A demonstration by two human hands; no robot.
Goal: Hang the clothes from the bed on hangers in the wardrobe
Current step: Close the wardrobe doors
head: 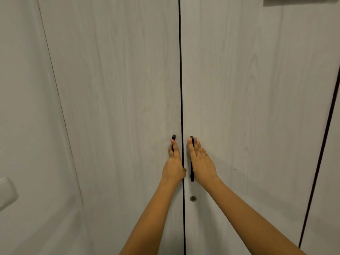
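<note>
Wardrobe [119,89] fills centre of frame, both doors shut: flat pale laminate w/ faint wood grain, thin dark vertical gap btwn them. Slim black bar handles sit either side of gap, lower centre. L hand [173,166] lies along left handle [173,137], fingers straight, thumb at gap. R hand [201,162] lies flat over right handle [192,175], fingers straight, slightly spread. Small round metal lock [193,198] sits below R hand.

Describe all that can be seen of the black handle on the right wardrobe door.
The right door handle is a thin black bar, mounted upright close to the door's inner edge, above a small round lock. The right hand lies over its upper part with straight fingers, so only its top tip and lower stretch show.
</note>
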